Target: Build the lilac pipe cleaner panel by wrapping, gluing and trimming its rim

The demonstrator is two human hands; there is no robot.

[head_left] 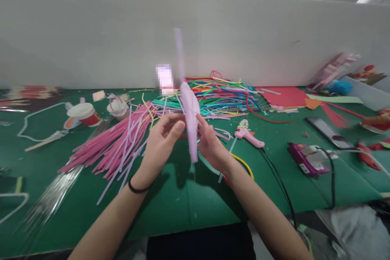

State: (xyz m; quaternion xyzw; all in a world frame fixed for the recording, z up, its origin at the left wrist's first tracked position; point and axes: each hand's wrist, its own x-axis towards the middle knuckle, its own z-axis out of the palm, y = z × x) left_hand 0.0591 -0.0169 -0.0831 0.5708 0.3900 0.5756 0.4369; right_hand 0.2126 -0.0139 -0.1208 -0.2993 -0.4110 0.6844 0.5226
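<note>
- A flat lilac craft piece (190, 120), blurred, stands nearly upright just above the centre of the frame, raised over the green tabletop (170, 211); a narrow lilac strip (179, 53) rises from its top in front of the pale partition (106, 36).
- The left hand (163, 140), left of centre, has its fingers curled toward the piece and its thumb raised beside the near edge; a black band (138, 187) circles the wrist. The far fingertips are hidden, so I cannot tell whether they pinch it.
- The right hand (211, 140), right of centre, is half curled, fingertips against or just beside the piece's right side; the blur keeps me from telling how firmly they close.
- Left of centre lies a fan of pink pipe cleaners (112, 144) with some lilac ones among them, and below it, toward the lower left, a bundle of thin shiny wires (57, 195).
- Behind the hands spreads a heap of multicoloured pipe cleaners (222, 95).
- Right of centre rests a pink hot glue gun (250, 136), its black cord running toward the lower right.
- At the right are a purple power strip (304, 164) with plugs, and a red sheet (284, 96) farther back.
- At the left stands a lidded paper cup (87, 114).
</note>
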